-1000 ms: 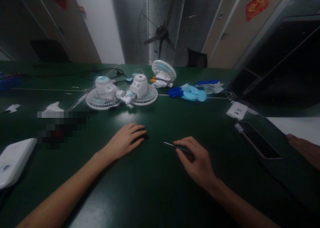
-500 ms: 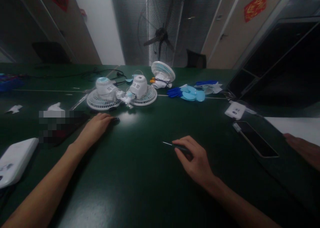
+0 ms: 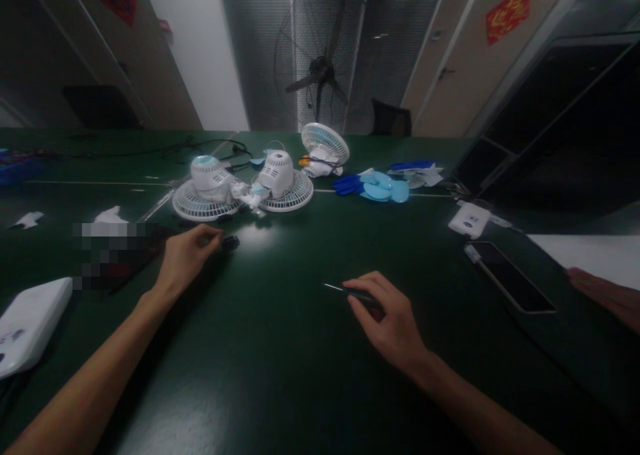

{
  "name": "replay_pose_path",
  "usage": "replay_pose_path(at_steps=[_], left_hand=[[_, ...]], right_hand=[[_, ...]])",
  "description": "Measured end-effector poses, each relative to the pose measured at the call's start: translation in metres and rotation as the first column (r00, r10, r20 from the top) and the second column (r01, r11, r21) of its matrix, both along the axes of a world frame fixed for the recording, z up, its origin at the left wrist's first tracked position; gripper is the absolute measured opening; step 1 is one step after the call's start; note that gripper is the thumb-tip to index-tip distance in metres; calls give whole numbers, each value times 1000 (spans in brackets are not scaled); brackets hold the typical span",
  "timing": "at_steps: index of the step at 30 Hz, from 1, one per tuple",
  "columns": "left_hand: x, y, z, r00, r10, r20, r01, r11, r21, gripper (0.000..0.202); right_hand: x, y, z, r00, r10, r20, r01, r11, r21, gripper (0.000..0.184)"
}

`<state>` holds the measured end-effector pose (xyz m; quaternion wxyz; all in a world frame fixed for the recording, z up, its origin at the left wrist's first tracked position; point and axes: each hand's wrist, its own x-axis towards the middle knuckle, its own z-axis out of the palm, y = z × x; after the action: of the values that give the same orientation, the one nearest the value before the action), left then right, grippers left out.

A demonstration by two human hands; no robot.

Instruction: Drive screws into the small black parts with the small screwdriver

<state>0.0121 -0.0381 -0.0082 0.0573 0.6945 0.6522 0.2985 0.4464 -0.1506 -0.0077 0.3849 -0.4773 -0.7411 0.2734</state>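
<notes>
My right hand (image 3: 393,318) is closed around the dark handle of a screwdriver (image 3: 365,298), whose thin bright shaft points left, low over the green table (image 3: 280,355). Farther left, my left hand (image 3: 187,252) has thumb and fingertips pinched together beside a small black object (image 3: 231,242) on the table. Whatever lies between those fingertips is too small to make out. Just beyond the left hand are two white fan heads, one on the left (image 3: 209,183) and one on the right (image 3: 280,175), both with their grilles down.
A third fan head (image 3: 324,150) lies tilted behind them, with blue gloves (image 3: 349,184) and light-blue fan blades (image 3: 384,187) to its right. On the right are a white box (image 3: 470,220), a phone (image 3: 510,276) and another person's hand (image 3: 603,295). A white device (image 3: 35,325) sits at left.
My left hand has drawn back slightly from the small black object, its fingers now bent into a pinch. The right hand keeps the screwdriver in nearly the same place.
</notes>
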Motion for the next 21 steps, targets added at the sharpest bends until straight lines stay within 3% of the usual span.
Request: replay_pose_path(at_steps=[4,9,15,21], left_hand=[[6,-4,2,999,-19,49,20,1000,-15,41],[15,-5,-4,998,11,64,-14,998,56,37],[26,-2,-7,961,99,257,-93,995,-34,40],[24,2,-11,964,124,235,-113,992,-56,48]], right_hand=[[0,0,1,1000,6,-14,-6,1000,0,23],[-1,-1,2,1000,-11,27,10,1000,23,23],[-1,0,1,999,-10,35,9,999,32,23],[0,1,1,1000,9,17,-9,1000,2,23]])
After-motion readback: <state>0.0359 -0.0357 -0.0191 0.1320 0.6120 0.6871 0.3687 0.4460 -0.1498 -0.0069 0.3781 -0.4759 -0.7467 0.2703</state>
